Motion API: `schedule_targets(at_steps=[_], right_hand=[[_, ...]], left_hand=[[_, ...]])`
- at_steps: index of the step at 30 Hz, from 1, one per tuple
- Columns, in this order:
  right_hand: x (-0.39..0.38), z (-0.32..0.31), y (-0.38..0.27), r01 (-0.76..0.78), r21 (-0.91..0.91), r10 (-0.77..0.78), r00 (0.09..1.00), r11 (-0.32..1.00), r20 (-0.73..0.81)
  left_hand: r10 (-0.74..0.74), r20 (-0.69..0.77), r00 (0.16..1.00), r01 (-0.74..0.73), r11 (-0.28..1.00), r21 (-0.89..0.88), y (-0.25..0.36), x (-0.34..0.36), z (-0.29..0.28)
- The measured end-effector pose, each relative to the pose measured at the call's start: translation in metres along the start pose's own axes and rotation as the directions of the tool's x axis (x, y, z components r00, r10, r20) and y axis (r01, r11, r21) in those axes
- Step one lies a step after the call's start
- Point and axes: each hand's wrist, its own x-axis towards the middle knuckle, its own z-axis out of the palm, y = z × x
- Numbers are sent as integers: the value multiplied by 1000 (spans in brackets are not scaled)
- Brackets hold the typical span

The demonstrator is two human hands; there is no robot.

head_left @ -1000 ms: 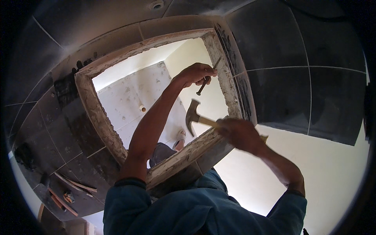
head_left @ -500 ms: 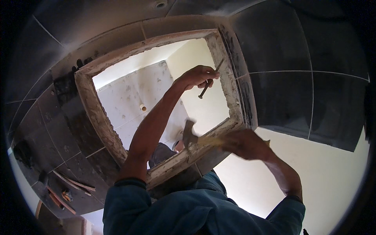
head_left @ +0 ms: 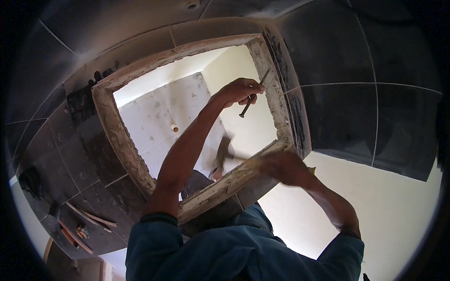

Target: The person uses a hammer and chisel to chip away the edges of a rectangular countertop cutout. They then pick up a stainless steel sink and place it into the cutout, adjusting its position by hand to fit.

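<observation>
- While framed by teal sleeves [head_left: 154, 243] at the near edge, held out toward a rough-edged wall opening [head_left: 277, 110]: two bare forearms.
- Closed around the handle of a hammer [head_left: 222, 152], blurred over the opening's near rim: right hand [head_left: 282, 166]. Hammer head smeared too, well apart from the chisel in view.
- Farther out, pinched narrow around a dark metal chisel [head_left: 245, 108], fingers bunched at mid-shaft: left hand [head_left: 241, 91]. Chisel slanted, broad end toward the body, thin end toward the right-hand rim. Cannot tell whether touching it.
- Chief danger, by judgement: a glancing blow onto the left fingers, owing to a small striking end and a grip close by.
- Also possible: a skidding chisel point, owing to the crumbly, uneven rim; cracked dark wall tiles [head_left: 337, 117] beside it, owing to too hard a hit.
- Standing in the way: the near rim, close beneath the right hand, a likely snag for hammer or knuckles on a low stroke.
- Off to the left, well clear of both hands, on dark tiling: pale strips [head_left: 89, 215] and a wooden-handled tool [head_left: 75, 238], details dim.
- Farthest, through the opening: a dark trouser leg [head_left: 193, 183] and a short pipe stub [head_left: 175, 128] on a pale, spotted surface.
</observation>
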Motion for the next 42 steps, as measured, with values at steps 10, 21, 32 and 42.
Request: schedule_targets(at_steps=[10,21,32,42], right_hand=[[-15,13,19,3,129,-2,1000,992,-7],[-16,23,28,-36,117,37,999,992,-11],[-3,13,11,19,76,-18,1000,997,-4],[17,6,-9,93,-47,-91,995,995,51]], left_hand=[[8,-68,998,-12,998,-68,1,-6,7],[36,-220,975,-51,997,-60,16,6,-7],[29,-203,979,-31,999,-10,22,5,-20],[-3,-142,990,26,987,160,19,10,-51]])
